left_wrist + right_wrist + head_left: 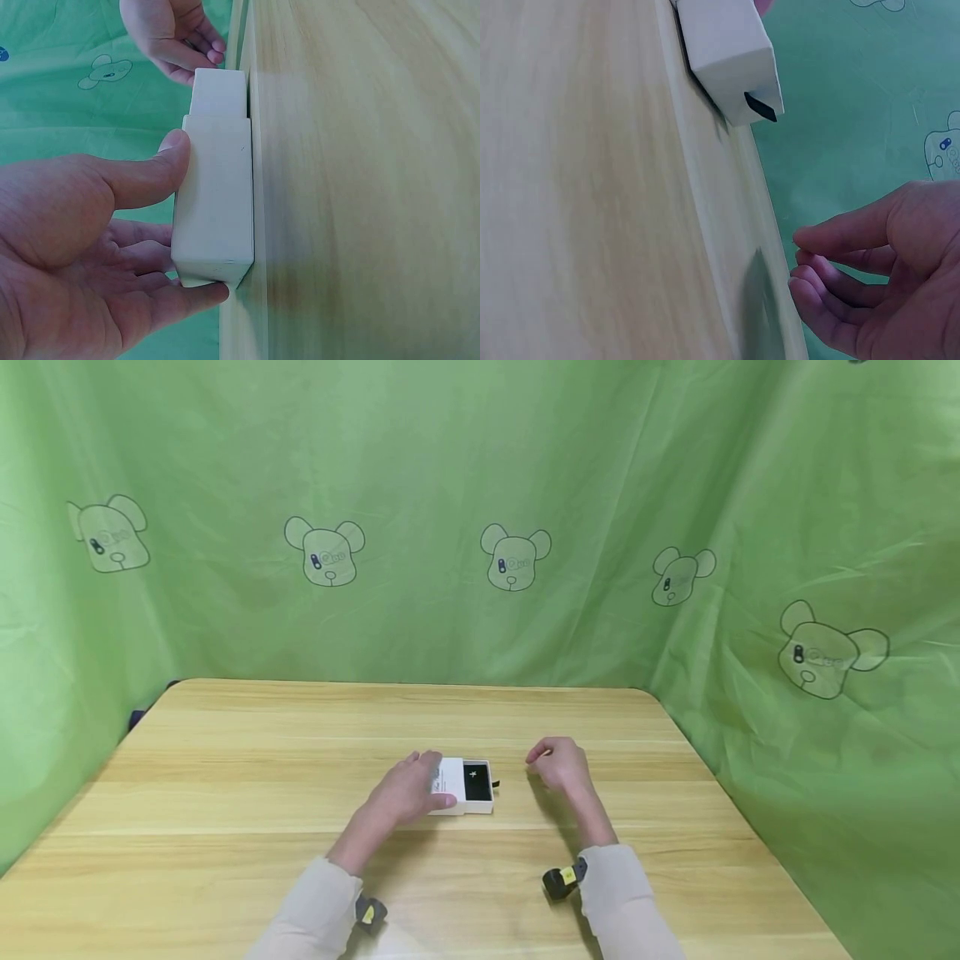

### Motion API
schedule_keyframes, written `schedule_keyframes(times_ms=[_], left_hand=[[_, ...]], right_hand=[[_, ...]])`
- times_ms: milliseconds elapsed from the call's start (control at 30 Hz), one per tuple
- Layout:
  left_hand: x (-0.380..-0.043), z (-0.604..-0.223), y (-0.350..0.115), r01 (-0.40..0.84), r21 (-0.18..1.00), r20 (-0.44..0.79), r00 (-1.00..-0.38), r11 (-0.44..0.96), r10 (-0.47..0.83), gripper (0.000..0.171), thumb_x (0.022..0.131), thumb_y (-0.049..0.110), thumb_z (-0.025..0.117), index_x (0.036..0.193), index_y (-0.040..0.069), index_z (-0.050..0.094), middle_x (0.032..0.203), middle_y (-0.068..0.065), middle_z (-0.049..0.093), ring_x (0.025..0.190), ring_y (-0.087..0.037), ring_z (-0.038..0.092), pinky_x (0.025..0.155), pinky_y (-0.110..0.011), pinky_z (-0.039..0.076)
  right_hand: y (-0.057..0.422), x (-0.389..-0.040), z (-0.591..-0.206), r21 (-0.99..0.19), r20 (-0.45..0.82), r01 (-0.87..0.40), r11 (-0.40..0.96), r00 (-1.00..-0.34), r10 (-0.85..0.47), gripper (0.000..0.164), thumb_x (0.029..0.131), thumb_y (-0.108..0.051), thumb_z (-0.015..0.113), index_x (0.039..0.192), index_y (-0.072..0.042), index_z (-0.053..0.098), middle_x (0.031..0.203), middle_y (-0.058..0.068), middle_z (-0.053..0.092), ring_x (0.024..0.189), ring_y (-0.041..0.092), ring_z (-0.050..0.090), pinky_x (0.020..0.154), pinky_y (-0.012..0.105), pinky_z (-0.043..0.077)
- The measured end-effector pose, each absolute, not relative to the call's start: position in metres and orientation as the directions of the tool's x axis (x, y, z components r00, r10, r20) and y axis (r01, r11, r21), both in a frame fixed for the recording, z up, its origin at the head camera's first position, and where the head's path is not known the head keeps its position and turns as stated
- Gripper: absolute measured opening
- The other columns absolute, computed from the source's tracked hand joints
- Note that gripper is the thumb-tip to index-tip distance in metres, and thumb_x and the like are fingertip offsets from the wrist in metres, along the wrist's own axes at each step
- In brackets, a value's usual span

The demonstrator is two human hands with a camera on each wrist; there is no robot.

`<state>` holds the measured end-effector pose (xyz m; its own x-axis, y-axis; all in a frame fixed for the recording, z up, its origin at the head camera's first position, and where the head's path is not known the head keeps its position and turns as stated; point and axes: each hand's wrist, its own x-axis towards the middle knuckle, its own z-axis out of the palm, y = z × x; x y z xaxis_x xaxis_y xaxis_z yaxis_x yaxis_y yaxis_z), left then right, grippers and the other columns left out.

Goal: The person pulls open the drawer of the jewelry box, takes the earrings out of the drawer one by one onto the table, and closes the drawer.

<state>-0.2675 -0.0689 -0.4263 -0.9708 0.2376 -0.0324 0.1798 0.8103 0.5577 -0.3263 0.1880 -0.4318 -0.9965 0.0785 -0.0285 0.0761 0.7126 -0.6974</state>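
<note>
One box (453, 776) is lying on the table (225, 777) (probably light, stiff, crushable); the left hand (405, 789) is gripping its near and far sides, a sound hold; the right hand (562, 766) is pinching, nothing visible between.

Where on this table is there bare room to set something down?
The table is bare from the left hand to the left edge, behind the box to the back edge, and from the right hand to the right edge. Crowded: the middle, where the left hand grips the box, with a narrow gap to the right hand.
</note>
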Motion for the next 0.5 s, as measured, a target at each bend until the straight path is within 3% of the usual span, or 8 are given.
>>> schedule_keyframes(times_ms=[500], left_hand=[[-0.268,-0.427,-0.069,0.188,0.548,-0.026,-0.970,0.815,0.241,0.079,0.088,0.037,0.078,0.151,0.002,0.044,0.152,-0.019,0.051,0.150,-0.039,0.033,0.123,-0.054,0.029]], right_hand=[[0.199,-0.328,-0.435,-0.666,-0.047,0.073,0.742,-0.997,0.056,0.010,0.083,-0.004,0.071,0.091,-0.003,0.074,0.088,0.011,0.070,0.069,0.019,0.058,0.055,0.024,0.047]])
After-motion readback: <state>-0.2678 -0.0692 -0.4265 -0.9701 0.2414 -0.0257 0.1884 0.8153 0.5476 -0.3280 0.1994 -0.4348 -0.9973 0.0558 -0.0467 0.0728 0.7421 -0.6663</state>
